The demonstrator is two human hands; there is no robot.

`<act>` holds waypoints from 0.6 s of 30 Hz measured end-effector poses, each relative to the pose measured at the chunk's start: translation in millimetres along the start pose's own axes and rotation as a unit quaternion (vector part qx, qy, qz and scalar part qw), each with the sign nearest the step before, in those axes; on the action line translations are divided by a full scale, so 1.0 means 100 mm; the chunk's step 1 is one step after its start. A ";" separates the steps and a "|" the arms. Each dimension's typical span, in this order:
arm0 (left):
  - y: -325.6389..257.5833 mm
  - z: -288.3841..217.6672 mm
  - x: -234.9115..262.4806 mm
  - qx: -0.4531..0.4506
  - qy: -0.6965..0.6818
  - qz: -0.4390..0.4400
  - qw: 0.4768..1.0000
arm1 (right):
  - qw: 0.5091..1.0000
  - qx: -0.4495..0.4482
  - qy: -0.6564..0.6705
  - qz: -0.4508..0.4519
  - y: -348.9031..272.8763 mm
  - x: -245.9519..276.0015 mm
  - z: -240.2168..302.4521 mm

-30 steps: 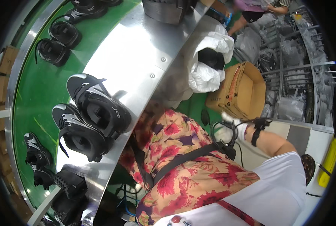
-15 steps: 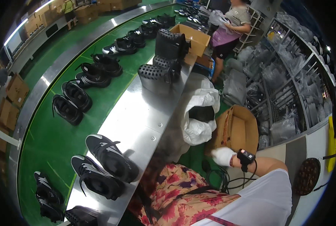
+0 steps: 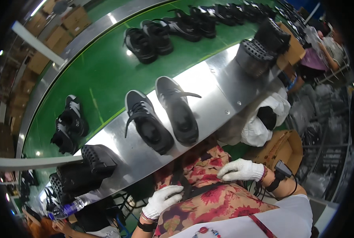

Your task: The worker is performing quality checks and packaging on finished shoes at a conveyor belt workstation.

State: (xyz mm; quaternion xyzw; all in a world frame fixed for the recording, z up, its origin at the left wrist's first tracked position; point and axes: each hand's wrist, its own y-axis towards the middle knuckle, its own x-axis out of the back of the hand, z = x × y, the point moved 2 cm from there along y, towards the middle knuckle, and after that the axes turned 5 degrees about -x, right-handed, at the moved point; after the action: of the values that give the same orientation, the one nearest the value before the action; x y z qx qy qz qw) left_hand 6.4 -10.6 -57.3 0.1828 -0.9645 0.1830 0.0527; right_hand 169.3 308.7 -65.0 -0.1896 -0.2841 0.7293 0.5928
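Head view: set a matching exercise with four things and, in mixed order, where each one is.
Things:
1. pair of grey shoes
2. left hand
3. right hand
4. cardboard box

Places:
A. on the floral cloth, toward the person's right
B. on the steel table
C. right of the table, on the floor
D. on the floral cloth, toward the person's left

Pairs: 1-B, 2-D, 3-A, 4-C

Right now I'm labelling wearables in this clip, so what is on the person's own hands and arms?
Both the left hand and right hand wear white knit gloves. Each wrist carries a dark strap; the right one bears a small black device with a cable. Forearms are bare, sleeves white and short.
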 end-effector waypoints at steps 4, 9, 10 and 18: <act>-0.01 -0.25 0.33 -0.070 0.040 -0.188 0.979 | 0.949 0.169 -0.071 -0.257 0.18 0.30 0.70; 0.36 -0.87 0.68 -0.272 0.292 -0.334 0.854 | 0.830 0.340 -0.279 -0.343 0.35 0.23 1.82; 0.49 -0.96 0.65 -0.276 0.352 -0.333 0.830 | 0.824 0.319 -0.340 -0.321 0.52 0.15 1.80; 0.98 -0.86 0.65 -0.331 0.466 -0.298 0.764 | 0.814 0.386 -0.352 -0.252 0.87 0.28 1.64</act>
State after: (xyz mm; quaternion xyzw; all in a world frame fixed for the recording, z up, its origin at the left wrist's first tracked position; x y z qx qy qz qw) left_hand -87.3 84.3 1.0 0.3246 -0.7185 -0.1103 0.6052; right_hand -3.6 293.1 7.1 0.4030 -0.2062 0.6209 0.6400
